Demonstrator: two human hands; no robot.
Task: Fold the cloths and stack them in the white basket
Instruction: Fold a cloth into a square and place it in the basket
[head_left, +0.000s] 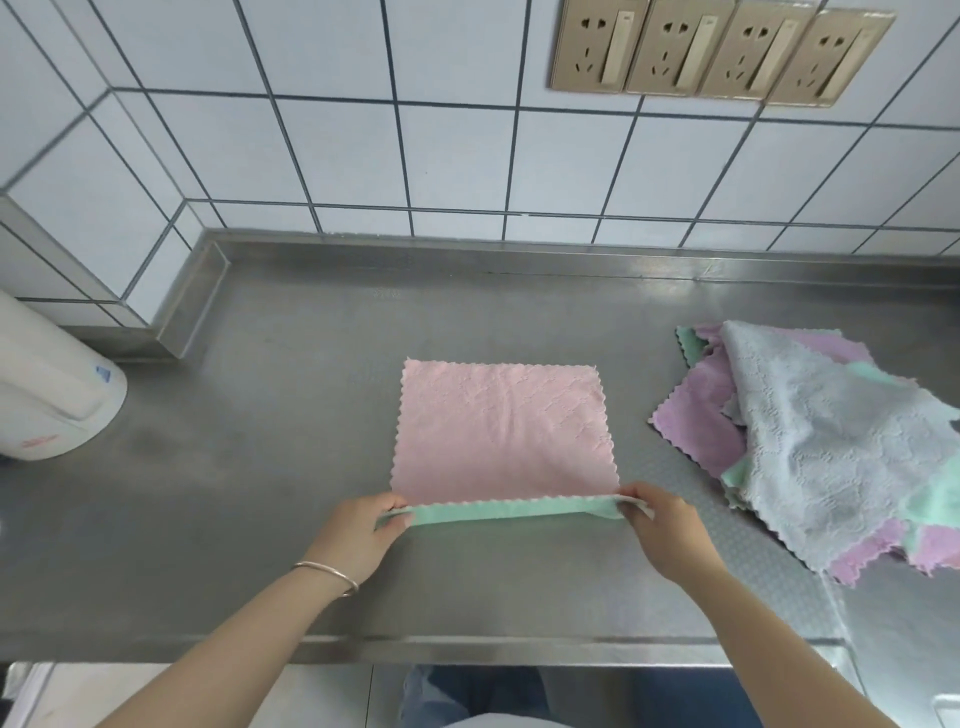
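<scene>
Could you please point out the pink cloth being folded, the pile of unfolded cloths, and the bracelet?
pink cloth (501, 434), head view, middle of its flat pink face.
pile of cloths (810, 441), head view, grey cloth on top.
bracelet (332, 571), head view, band on the left wrist.

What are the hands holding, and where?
Both hands pinch the pink cloth: left hand and right hand at its two near corners, the green underside turned up.

Red print on the white container (47, 405) seems illegible.
</scene>
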